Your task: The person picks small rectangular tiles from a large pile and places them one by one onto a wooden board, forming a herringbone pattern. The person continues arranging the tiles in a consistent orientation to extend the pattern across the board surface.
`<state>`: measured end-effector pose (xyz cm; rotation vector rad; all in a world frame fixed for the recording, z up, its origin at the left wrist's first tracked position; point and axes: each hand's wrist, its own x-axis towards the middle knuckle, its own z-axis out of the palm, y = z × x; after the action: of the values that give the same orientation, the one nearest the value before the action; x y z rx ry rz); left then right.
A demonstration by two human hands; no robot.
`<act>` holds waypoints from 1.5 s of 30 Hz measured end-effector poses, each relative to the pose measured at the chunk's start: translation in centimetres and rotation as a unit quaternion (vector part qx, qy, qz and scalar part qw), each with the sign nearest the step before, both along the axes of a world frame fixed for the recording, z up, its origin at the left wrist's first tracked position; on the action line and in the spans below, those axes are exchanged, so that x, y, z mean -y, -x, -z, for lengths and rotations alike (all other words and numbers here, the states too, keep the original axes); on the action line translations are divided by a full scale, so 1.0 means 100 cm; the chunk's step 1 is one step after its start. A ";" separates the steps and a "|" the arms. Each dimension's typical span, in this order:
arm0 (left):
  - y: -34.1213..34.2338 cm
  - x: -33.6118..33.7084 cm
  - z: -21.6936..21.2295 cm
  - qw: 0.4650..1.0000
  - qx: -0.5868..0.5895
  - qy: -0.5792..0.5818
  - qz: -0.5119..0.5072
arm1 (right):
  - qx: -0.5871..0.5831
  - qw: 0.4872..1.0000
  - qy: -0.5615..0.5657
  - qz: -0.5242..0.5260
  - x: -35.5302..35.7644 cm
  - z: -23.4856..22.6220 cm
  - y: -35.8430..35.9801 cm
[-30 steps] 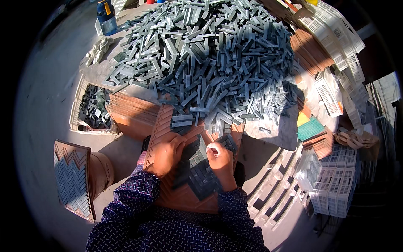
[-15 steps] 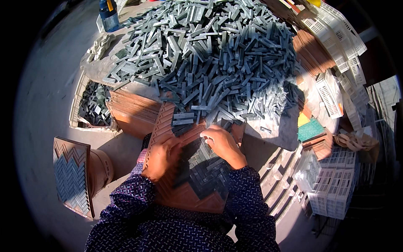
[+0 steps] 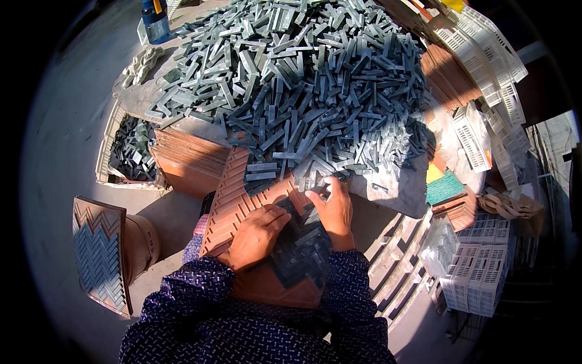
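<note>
An orange-brown grooved mould panel [image 3: 223, 225] lies in front of me, tilted. Dark grey stone strips [image 3: 301, 253] fill part of its zigzag grooves in a herringbone pattern. My left hand [image 3: 254, 235] rests on the panel, fingers bent and together, fingertips at the edge of the laid strips; anything under them is hidden. At the panel's far right edge, my right hand [image 3: 335, 212] has thumb and forefinger on either side of a small grey stone strip, beside the near edge of a big heap of loose strips [image 3: 303, 91].
Stacked brown panels [image 3: 188, 161] and a crate of dark pieces [image 3: 104, 161] are at left. A filled herringbone panel [image 3: 100, 258] leans on a round brown drum [image 3: 143, 246]. White plastic crates [image 3: 474, 276] stand at right, near a slatted pallet [image 3: 397, 264]. A blue bottle [image 3: 157, 25] stands far left.
My left hand has shifted right across the panel to the laid strips, uncovering empty grooves. My right hand has moved slightly right and away from the laid strips, toward the heap's near edge.
</note>
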<state>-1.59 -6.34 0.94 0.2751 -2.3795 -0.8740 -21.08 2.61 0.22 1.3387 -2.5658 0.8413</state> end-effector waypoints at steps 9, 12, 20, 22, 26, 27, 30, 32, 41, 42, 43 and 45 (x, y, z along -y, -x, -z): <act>-0.047 0.002 -0.003 0.993 0.045 -0.105 -0.030 | 0.240 0.969 -0.028 0.045 -0.003 0.002 0.010; -0.073 0.013 -0.008 0.986 0.095 -0.135 -0.038 | 0.288 0.956 0.035 0.033 -0.015 0.003 0.012; -0.097 0.008 -0.007 0.980 0.082 -0.156 -0.092 | 0.204 0.976 0.015 -0.071 -0.004 -0.006 -0.028; -0.095 0.009 -0.009 0.980 0.070 -0.164 -0.087 | 0.222 0.972 -0.002 -0.072 0.002 -0.006 -0.034; -0.096 0.010 -0.008 0.982 0.047 -0.160 -0.084 | 0.213 0.973 -0.049 -0.068 0.005 -0.008 -0.039; -0.097 0.011 -0.008 0.982 0.042 -0.160 -0.087 | 0.213 0.973 -0.047 -0.073 0.005 -0.008 -0.040; -0.098 0.010 -0.006 0.981 0.034 -0.171 -0.090 | 0.177 0.980 -0.031 -0.081 0.002 -0.007 -0.041; -0.098 0.010 -0.005 0.980 0.044 -0.174 -0.088 | 0.155 0.985 -0.025 -0.074 0.003 -0.005 -0.042; -0.055 0.033 0.019 0.988 0.041 -0.089 -0.121 | 0.169 0.983 -0.033 -0.061 0.014 -0.011 -0.031; -0.045 0.039 0.018 0.988 0.038 -0.080 -0.124 | 0.135 0.990 -0.032 -0.035 0.019 -0.015 -0.033; -0.033 0.044 0.014 0.989 0.037 -0.072 -0.125 | 0.102 0.994 -0.033 -0.008 0.021 -0.017 -0.034; -0.016 0.048 0.005 0.990 0.055 -0.055 -0.116 | 0.089 0.993 -0.076 0.016 0.028 -0.018 -0.036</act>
<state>-0.01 -11.17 0.47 0.6465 -2.3419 -0.8998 -17.51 -0.19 2.04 1.3126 -2.8332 0.8083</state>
